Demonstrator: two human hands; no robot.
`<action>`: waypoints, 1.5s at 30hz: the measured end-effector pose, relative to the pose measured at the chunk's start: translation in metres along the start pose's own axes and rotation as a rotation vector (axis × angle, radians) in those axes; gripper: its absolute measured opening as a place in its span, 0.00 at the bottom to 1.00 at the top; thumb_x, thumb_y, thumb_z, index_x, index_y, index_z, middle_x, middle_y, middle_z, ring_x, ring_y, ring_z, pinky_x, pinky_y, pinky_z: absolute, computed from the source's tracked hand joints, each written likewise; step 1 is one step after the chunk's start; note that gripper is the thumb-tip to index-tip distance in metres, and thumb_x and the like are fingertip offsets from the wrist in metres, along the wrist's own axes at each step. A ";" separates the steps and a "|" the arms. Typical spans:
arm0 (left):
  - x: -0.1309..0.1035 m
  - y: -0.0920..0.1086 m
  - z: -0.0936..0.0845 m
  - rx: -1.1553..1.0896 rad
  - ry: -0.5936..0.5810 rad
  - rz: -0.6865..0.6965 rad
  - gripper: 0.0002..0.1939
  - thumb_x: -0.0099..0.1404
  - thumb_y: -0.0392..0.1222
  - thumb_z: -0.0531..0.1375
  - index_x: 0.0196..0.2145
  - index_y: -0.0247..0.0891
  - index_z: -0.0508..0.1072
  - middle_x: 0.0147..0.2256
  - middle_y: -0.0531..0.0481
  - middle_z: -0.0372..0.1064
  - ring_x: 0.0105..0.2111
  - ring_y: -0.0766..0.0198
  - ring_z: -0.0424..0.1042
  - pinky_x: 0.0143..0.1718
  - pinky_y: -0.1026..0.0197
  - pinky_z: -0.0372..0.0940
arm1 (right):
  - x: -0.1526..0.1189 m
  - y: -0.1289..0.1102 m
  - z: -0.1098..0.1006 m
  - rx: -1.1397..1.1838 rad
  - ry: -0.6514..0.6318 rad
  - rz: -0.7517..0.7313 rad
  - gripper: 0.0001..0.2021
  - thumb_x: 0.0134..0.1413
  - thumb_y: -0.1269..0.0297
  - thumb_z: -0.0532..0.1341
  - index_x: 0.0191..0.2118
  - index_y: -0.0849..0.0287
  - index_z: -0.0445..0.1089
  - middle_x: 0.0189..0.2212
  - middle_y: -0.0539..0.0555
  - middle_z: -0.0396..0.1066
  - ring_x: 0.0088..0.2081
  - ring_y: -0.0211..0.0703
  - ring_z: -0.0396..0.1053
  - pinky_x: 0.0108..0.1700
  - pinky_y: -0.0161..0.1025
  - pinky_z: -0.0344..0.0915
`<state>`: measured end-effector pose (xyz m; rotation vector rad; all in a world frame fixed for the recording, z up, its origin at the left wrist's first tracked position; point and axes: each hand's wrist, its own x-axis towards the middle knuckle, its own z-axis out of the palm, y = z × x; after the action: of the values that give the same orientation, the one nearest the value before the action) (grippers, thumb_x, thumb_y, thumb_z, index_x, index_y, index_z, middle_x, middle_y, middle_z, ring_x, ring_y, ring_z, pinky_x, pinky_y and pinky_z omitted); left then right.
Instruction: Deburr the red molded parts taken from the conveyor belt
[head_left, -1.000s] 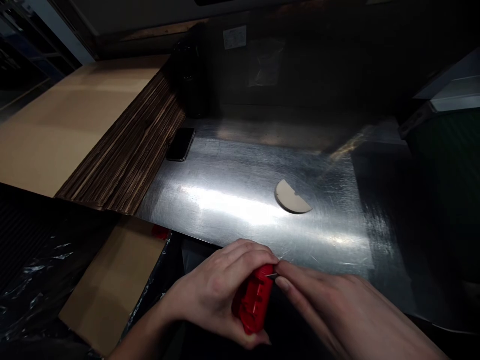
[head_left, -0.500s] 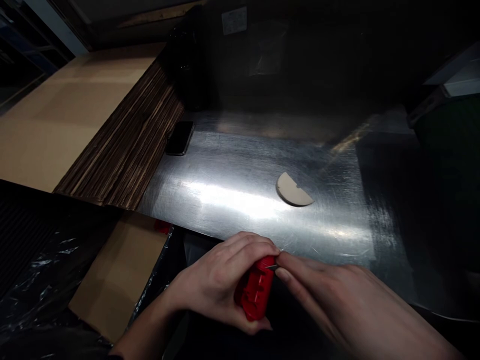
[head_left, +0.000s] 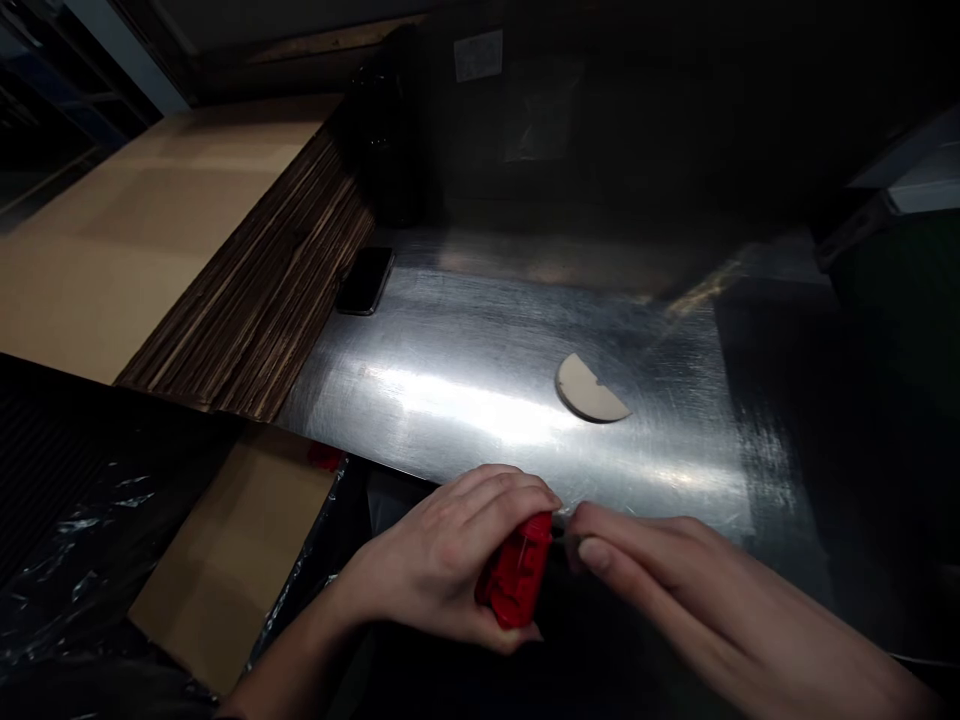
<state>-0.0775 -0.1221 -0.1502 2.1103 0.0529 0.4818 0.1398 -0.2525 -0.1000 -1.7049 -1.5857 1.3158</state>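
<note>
My left hand (head_left: 450,560) is wrapped round a hollow red plastic part (head_left: 517,580), its open side with ribs turned towards me. Its thumb presses the lower end and the fingers lie over the top. Just right of the part, my right hand (head_left: 660,590) pinches a small thin metal blade (head_left: 557,536), mostly hidden by the fingers. The blade points at the red part's upper right edge; I cannot tell whether it touches. Beyond the hands, a pale half-round piece (head_left: 591,390) with a small notch lies on the metal table (head_left: 465,340).
A tall stack of cardboard sheets (head_left: 247,270) stands at the left, with a phone (head_left: 366,281) beside it. Below the table edge is a cardboard box flap (head_left: 232,560) among black plastic film (head_left: 67,540). A dark bottle-like object (head_left: 394,150) stands behind.
My right hand has drawn slightly to the right, away from the red part, with the blade. The left hand keeps its hold, and the red part has turned a little.
</note>
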 end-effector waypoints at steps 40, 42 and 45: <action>0.014 -0.041 0.038 -0.869 0.962 -0.331 0.51 0.54 0.45 0.81 0.66 0.54 0.57 0.71 0.41 0.51 0.67 0.41 0.65 0.62 0.47 0.71 | 0.067 0.001 0.058 -0.554 0.753 -0.228 0.12 0.78 0.61 0.46 0.49 0.59 0.64 0.16 0.43 0.68 0.13 0.45 0.70 0.16 0.37 0.55; 0.012 -0.041 0.038 -0.839 0.969 -0.343 0.52 0.53 0.46 0.82 0.66 0.55 0.57 0.73 0.41 0.47 0.67 0.40 0.66 0.62 0.47 0.72 | 0.070 0.001 0.057 -0.554 0.739 -0.247 0.14 0.78 0.62 0.45 0.50 0.61 0.65 0.16 0.43 0.68 0.13 0.43 0.69 0.16 0.36 0.54; 0.010 -0.041 0.039 -0.841 0.998 -0.333 0.53 0.51 0.46 0.82 0.65 0.54 0.57 0.72 0.41 0.49 0.66 0.41 0.67 0.61 0.49 0.72 | 0.070 -0.002 0.058 -0.529 0.740 -0.257 0.14 0.78 0.62 0.45 0.49 0.61 0.65 0.16 0.43 0.68 0.13 0.43 0.69 0.16 0.36 0.53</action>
<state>-0.0485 -0.1280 -0.1992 0.8747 0.6401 1.0767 0.0809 -0.2020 -0.1464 -1.8736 -1.6613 0.0782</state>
